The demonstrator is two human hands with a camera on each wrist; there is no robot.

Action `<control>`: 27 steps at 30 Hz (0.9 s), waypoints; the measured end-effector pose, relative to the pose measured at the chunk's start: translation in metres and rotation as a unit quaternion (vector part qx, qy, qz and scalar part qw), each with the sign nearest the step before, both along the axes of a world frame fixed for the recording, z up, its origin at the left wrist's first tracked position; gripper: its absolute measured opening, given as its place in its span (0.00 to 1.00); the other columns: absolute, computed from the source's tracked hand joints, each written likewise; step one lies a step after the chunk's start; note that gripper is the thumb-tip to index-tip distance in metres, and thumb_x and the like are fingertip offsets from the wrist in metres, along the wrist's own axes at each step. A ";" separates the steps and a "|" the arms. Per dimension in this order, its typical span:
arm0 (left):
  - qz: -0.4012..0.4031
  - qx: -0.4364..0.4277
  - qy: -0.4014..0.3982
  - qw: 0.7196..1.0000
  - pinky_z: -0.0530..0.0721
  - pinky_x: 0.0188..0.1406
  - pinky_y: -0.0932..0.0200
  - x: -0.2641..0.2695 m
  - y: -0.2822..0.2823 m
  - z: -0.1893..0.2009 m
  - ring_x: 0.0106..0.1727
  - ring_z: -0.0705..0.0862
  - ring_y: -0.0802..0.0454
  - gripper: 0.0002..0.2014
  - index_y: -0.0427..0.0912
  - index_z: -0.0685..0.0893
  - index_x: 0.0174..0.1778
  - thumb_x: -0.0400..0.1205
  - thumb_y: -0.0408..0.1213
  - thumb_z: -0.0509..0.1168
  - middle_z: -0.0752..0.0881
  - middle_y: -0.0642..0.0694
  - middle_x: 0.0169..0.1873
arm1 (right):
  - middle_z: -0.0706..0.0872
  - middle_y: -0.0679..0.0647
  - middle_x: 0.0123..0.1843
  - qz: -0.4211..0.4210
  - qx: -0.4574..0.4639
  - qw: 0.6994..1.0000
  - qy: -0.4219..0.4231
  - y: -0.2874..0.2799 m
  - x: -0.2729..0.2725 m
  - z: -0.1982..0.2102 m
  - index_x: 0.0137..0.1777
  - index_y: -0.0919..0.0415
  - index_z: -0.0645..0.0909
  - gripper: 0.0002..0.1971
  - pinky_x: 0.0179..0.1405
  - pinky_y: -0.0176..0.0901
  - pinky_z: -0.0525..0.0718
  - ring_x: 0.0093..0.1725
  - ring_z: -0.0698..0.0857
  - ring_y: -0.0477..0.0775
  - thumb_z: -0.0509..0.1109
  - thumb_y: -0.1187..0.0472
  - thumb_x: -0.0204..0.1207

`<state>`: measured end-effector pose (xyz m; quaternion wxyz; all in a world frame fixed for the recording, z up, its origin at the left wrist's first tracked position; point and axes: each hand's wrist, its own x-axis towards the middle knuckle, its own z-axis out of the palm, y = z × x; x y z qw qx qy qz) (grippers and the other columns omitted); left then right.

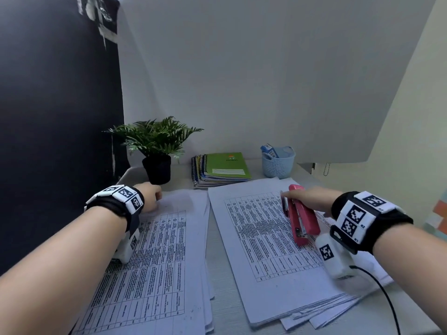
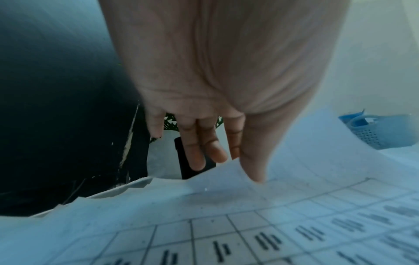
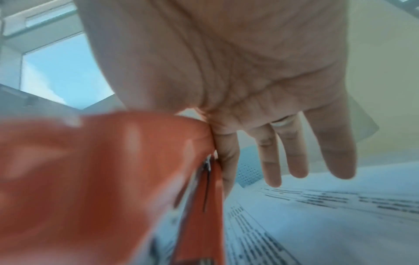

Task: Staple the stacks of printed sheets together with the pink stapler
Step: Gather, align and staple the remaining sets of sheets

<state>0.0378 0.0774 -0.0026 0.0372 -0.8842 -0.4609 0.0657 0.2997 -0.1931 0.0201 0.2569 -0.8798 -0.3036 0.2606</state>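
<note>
Two stacks of printed sheets lie side by side on the table. My left hand (image 1: 151, 197) is at the far edge of the left stack (image 1: 157, 262). In the left wrist view its thumb (image 2: 254, 170) lies on the top sheet (image 2: 204, 224), the index finger goes behind the raised edge, and the hand (image 2: 226, 107) pinches the paper. The pink stapler (image 1: 306, 221) lies on the right stack (image 1: 261, 250). My right hand (image 1: 307, 199) holds it between thumb and index finger. In the right wrist view the stapler (image 3: 90, 179) sits in the web of the hand (image 3: 260, 89), above the sheets (image 3: 317, 224); the other fingers are straight.
At the back of the table stand a potted fern (image 1: 157, 169), a pile of spiral notebooks (image 1: 225, 169) and a blue basket (image 1: 278, 163) (image 2: 374, 132). A dark panel (image 1: 60, 117) walls off the left side. A black cable (image 1: 387, 293) trails from my right wrist.
</note>
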 end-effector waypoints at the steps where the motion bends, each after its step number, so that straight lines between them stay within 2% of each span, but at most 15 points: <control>1: -0.002 0.018 -0.016 1.000 0.74 0.54 0.59 -0.002 0.001 0.001 0.61 0.79 0.47 0.12 0.47 0.79 0.61 0.82 0.41 0.62 0.78 0.45 0.62 | 0.83 0.56 0.44 0.004 0.030 1.000 0.008 0.001 -0.002 0.001 0.50 0.61 0.77 0.23 0.45 0.41 0.72 0.42 0.80 0.52 0.63 0.39 0.77; 3: -0.005 0.046 -0.029 0.998 0.74 0.58 0.55 -0.004 0.000 0.006 0.64 0.76 0.46 0.11 0.51 0.79 0.60 0.83 0.45 0.60 0.76 0.47 0.62 | 0.86 0.56 0.39 0.032 0.093 0.995 0.030 0.001 -0.010 0.004 0.45 0.63 0.80 0.23 0.39 0.39 0.76 0.37 0.83 0.51 0.63 0.40 0.77; 5: -0.018 0.060 -0.054 0.997 0.72 0.64 0.53 -0.006 -0.003 0.016 0.67 0.74 0.46 0.10 0.54 0.80 0.57 0.83 0.47 0.59 0.75 0.48 0.63 | 0.90 0.59 0.41 0.089 0.148 0.983 0.064 0.002 -0.020 0.006 0.47 0.66 0.83 0.26 0.50 0.46 0.84 0.41 0.89 0.56 0.64 0.39 0.76; 6: -0.027 0.056 -0.086 0.994 0.72 0.64 0.53 -0.006 -0.005 0.024 0.65 0.75 0.46 0.07 0.54 0.80 0.53 0.82 0.48 0.60 0.75 0.48 0.62 | 0.91 0.59 0.43 0.117 0.175 0.974 0.085 0.002 -0.027 0.007 0.48 0.66 0.83 0.26 0.55 0.50 0.84 0.42 0.90 0.57 0.65 0.40 0.75; 9: -0.077 0.028 -0.220 0.972 0.76 0.53 0.55 -0.009 -0.022 0.059 0.54 0.78 0.46 0.05 0.49 0.81 0.43 0.80 0.45 0.65 0.76 0.46 0.56 | 0.91 0.54 0.38 0.193 0.241 0.937 0.164 -0.001 -0.058 0.014 0.42 0.62 0.82 0.17 0.52 0.48 0.85 0.36 0.88 0.53 0.64 0.47 0.79; 11: -0.108 0.040 -0.279 0.953 0.74 0.51 0.56 -0.012 -0.038 0.086 0.52 0.78 0.46 0.06 0.45 0.82 0.40 0.78 0.43 0.68 0.76 0.46 0.53 | 0.90 0.56 0.41 0.244 0.242 0.916 0.206 -0.002 -0.080 0.017 0.47 0.65 0.83 0.18 0.49 0.44 0.85 0.36 0.88 0.52 0.63 0.49 0.80; 13: -0.132 0.068 -0.304 0.941 0.75 0.54 0.53 -0.011 -0.058 0.111 0.53 0.77 0.46 0.09 0.46 0.81 0.36 0.75 0.48 0.67 0.77 0.46 0.53 | 0.90 0.50 0.37 0.290 0.215 0.896 0.260 -0.003 -0.100 0.019 0.56 0.69 0.81 0.22 0.41 0.36 0.84 0.34 0.87 0.46 0.59 0.49 0.81; 15: -0.142 0.114 -0.304 0.935 0.73 0.59 0.51 -0.007 -0.080 0.130 0.56 0.75 0.44 0.13 0.47 0.79 0.35 0.69 0.52 0.58 0.77 0.47 0.52 | 0.88 0.44 0.30 0.327 0.194 0.878 0.291 -0.004 -0.114 0.019 0.62 0.68 0.79 0.22 0.38 0.32 0.82 0.31 0.86 0.42 0.56 0.50 0.83; 16: -0.146 0.138 -0.299 0.933 0.71 0.58 0.53 -0.004 -0.091 0.138 0.55 0.74 0.43 0.14 0.47 0.78 0.35 0.68 0.52 0.54 0.77 0.47 0.51 | 0.88 0.44 0.31 0.337 0.194 0.872 0.298 -0.005 -0.120 0.019 0.64 0.67 0.79 0.22 0.41 0.34 0.83 0.33 0.86 0.43 0.57 0.49 0.83; 18: -0.149 0.172 -0.285 0.931 0.64 0.53 0.55 0.003 -0.110 0.150 0.48 0.70 0.46 0.12 0.47 0.72 0.32 0.68 0.50 0.49 0.75 0.49 0.43 | 0.90 0.50 0.40 0.330 0.209 0.869 0.304 -0.007 -0.131 0.017 0.65 0.66 0.79 0.26 0.56 0.45 0.84 0.41 0.87 0.50 0.65 0.45 0.78; 20: -0.161 0.190 -0.270 0.930 0.63 0.57 0.54 0.007 -0.124 0.158 0.44 0.68 0.49 0.10 0.48 0.67 0.29 0.69 0.49 0.46 0.71 0.53 0.34 | 0.88 0.61 0.52 0.283 0.243 0.878 0.301 -0.007 -0.135 0.015 0.66 0.70 0.78 0.29 0.65 0.56 0.80 0.49 0.85 0.58 0.70 0.46 0.74; 22: -0.170 0.211 -0.281 0.921 0.62 0.61 0.53 0.009 -0.130 0.166 0.44 0.69 0.50 0.11 0.48 0.68 0.31 0.70 0.50 0.47 0.72 0.53 0.34 | 0.85 0.65 0.54 0.234 0.284 0.883 0.291 -0.010 -0.130 0.020 0.65 0.73 0.77 0.26 0.67 0.62 0.78 0.50 0.83 0.62 0.69 0.51 0.77; 24: -0.172 0.227 -0.304 0.909 0.61 0.63 0.53 0.009 -0.133 0.173 0.45 0.70 0.49 0.13 0.47 0.73 0.38 0.74 0.51 0.49 0.75 0.52 0.40 | 0.85 0.68 0.55 0.216 0.307 0.885 0.275 -0.015 -0.118 0.029 0.64 0.73 0.77 0.28 0.65 0.63 0.79 0.52 0.83 0.65 0.68 0.49 0.75; 26: -0.157 0.221 -0.303 0.913 0.63 0.64 0.51 0.010 -0.133 0.178 0.49 0.72 0.45 0.11 0.48 0.74 0.44 0.81 0.50 0.52 0.75 0.54 0.46 | 0.86 0.67 0.57 0.225 0.310 0.886 0.260 -0.023 -0.101 0.043 0.61 0.71 0.78 0.32 0.62 0.59 0.82 0.51 0.85 0.63 0.69 0.44 0.68; 27: -0.147 0.212 -0.292 0.921 0.66 0.63 0.50 0.012 -0.132 0.179 0.51 0.73 0.43 0.08 0.50 0.74 0.45 0.82 0.48 0.53 0.75 0.54 0.46 | 0.88 0.65 0.55 0.228 0.308 0.887 0.259 -0.026 -0.092 0.049 0.58 0.70 0.80 0.30 0.57 0.54 0.85 0.47 0.86 0.60 0.69 0.43 0.66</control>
